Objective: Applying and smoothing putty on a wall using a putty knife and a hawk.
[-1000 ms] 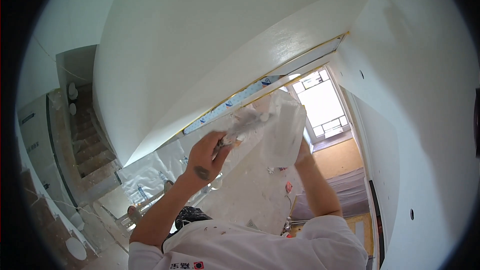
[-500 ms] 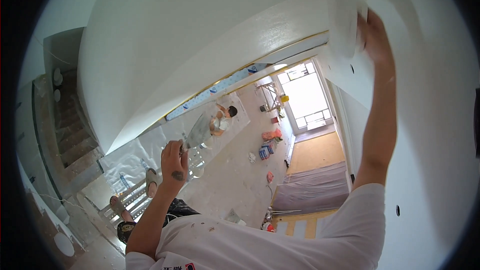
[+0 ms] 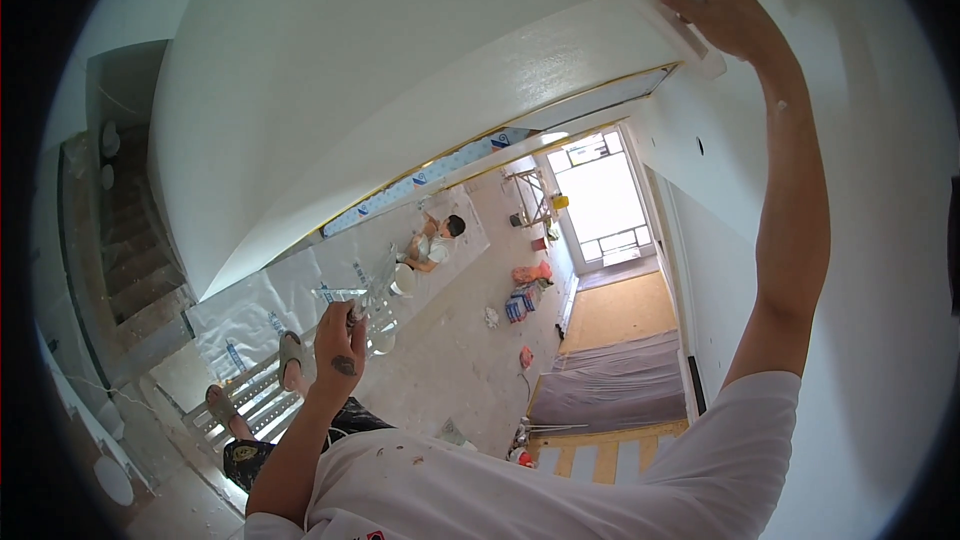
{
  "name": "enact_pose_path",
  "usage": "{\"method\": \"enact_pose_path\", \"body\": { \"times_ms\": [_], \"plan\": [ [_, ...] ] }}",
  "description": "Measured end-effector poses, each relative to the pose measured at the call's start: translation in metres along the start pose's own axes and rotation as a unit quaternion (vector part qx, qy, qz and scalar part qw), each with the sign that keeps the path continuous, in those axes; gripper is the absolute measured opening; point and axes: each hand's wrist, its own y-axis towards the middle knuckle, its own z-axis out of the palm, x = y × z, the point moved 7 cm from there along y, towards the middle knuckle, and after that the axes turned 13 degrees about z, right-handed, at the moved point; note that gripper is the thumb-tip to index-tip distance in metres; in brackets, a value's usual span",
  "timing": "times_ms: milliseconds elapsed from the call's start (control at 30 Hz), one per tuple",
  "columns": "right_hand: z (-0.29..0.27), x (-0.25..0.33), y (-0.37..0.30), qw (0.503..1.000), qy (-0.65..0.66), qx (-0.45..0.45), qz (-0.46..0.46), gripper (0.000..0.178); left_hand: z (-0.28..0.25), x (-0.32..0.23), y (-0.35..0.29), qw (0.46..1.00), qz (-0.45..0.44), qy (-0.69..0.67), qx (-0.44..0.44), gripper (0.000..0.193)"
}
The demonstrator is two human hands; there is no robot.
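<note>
The left hand (image 3: 340, 345) hides the tool's (image 3: 352, 300) handle — its kind unclear.

right arm raised high and nearly straight, bare forearm running up the right side of view — right hand (image 3: 725, 10) at the top, palm pressed flat, fingers spread forward. left arm bent at the elbow, forearm angled up from the lower edge; left hand (image 3: 340, 350) at about chest height, fingers curled closed in a grip, back of hand toward camera.

right hand (image 3: 730, 15) on board (image 3: 665, 20), against wall (image 3: 880, 240) | left hand (image 3: 340, 345) low, beside scaffold (image 3: 250, 390)
</note>
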Motion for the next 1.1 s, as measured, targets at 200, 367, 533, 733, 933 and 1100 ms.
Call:
{"method": "enact_pose_path", "body": {
  "times_ms": [200,367,533,733,933,1100],
  "plan": [
    [0.001,0.064,-0.025,0.995,-0.096,-0.022,-0.010,0.034,-0.007,0.000,-0.004,1.000,-0.012,-0.013,-0.001,0.021],
    [0.019,0.104,-0.039,0.992,-0.053,-0.086,-0.077,0.017,-0.002,0.008,-0.011,0.998,-0.042,-0.051,0.015,0.020],
    [0.046,0.125,-0.060,0.999,-0.033,-0.004,-0.018,0.029,-0.008,0.002,-0.010,0.992,-0.082,-0.084,0.036,0.015],
    [0.055,0.067,-0.114,0.939,0.309,0.015,0.151,0.023,-0.006,-0.004,-0.002,0.929,-0.191,-0.307,0.074,0.021],
    [0.146,0.064,-0.220,0.585,0.780,0.141,0.170,0.023,0.014,-0.065,0.034,0.839,-0.189,-0.455,0.230,0.025],
    [0.130,0.149,-0.272,0.491,0.829,0.260,-0.064,0.026,0.024,-0.089,0.056,0.805,-0.180,-0.492,0.279,0.027]
  ]
}}
